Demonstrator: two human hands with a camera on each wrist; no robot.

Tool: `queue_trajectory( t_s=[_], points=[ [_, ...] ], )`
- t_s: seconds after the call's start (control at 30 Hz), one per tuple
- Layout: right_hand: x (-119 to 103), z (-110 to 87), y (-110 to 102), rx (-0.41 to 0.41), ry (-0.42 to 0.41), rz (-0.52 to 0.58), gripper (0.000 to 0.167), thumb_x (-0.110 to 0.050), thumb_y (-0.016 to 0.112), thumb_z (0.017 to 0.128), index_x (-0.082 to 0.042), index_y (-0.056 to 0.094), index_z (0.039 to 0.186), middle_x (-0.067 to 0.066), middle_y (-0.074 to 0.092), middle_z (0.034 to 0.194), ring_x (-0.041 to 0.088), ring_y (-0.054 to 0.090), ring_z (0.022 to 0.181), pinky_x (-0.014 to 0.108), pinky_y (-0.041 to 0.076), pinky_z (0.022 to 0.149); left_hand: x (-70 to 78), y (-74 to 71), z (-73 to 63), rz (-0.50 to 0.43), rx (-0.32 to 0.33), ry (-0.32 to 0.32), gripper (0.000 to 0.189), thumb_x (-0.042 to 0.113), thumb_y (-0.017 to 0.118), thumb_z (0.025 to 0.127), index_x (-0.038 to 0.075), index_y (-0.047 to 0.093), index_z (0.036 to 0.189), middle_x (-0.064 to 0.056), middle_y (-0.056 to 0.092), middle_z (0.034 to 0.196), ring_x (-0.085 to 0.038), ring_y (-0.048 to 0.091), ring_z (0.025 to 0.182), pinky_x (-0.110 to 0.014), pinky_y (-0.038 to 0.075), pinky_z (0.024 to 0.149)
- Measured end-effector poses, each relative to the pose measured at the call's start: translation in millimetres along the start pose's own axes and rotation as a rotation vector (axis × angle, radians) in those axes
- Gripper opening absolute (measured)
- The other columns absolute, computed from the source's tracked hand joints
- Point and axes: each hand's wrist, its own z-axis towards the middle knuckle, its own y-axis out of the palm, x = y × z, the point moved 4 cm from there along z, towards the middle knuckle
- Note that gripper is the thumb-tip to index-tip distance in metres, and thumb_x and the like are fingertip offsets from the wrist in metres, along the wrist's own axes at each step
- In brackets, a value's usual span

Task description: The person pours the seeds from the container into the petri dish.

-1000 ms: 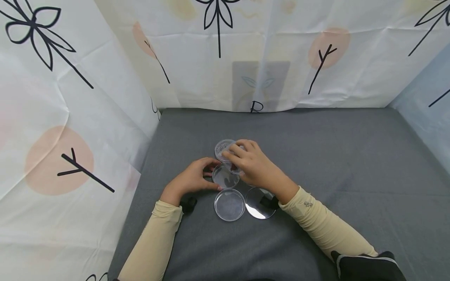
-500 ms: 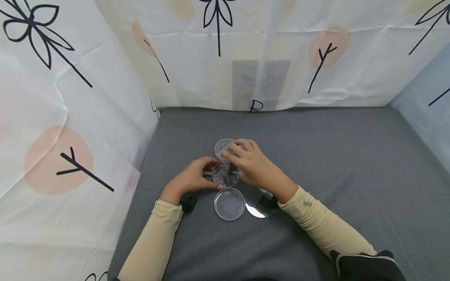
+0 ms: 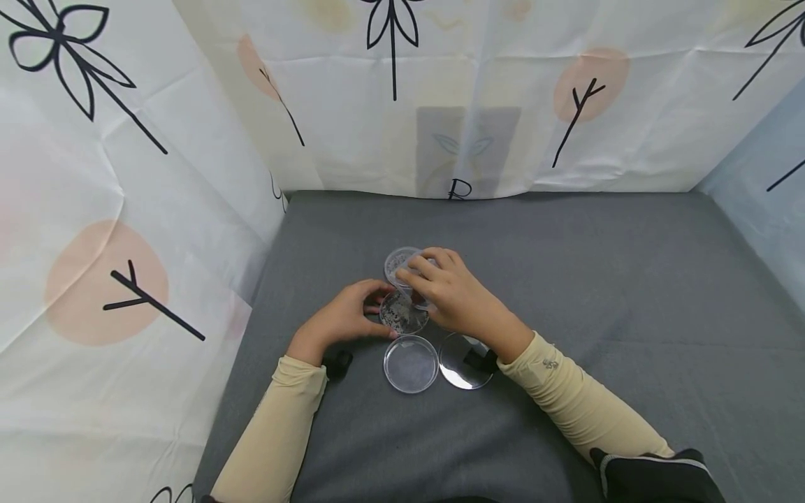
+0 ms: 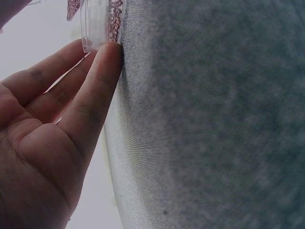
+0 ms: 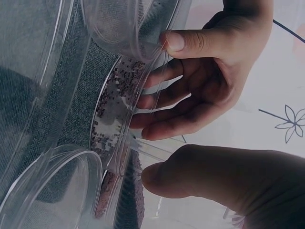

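In the head view, my left hand (image 3: 346,318) holds a clear petri dish (image 3: 397,318) by its side, thumb at the near rim and fingers at the far side. Small dark grains (image 5: 121,95) are scattered over its floor in the right wrist view. Above it, my right hand (image 3: 455,293) grips a tilted clear dish (image 3: 418,302) by its edge; the palm hides most of it. Reddish grains (image 4: 73,8) show in that tilted dish in the left wrist view. Just beyond stands another petri dish (image 3: 397,264) with pale contents, partly behind the right fingers.
An open petri dish (image 3: 411,365) lies nearer the body, with a shiny clear dish (image 3: 464,370) to its right, partly under the right wrist's black camera (image 3: 481,361). A grey cloth (image 3: 597,279) covers the table. Printed curtains (image 3: 352,140) hang at the back and sides.
Grains have spread across the dish in the left hand; one second ago its floor looked bare. Both hands have stayed almost in place, the right one keeping its dish tilted.
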Motion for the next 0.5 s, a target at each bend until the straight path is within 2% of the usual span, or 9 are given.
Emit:
queue_trajectory(
  t_s=[0.5],
  points=[
    [0.0,-1.0,1.6,-0.01,0.001,-0.012,0.071,0.009,0.083,0.071,-0.014,0.068,0.137,0.006,0.064,0.126,0.035,0.056,0.124,0.055,0.05,0.102,-1.1,-0.3,0.9,-0.007,-0.005,0.014,0.081,0.017,0.098,0.077,0.005,0.058,0.146,-0.014,0.061,0.144,-0.032,0.064,0.129,-0.041,0.058,0.108]
  ],
)
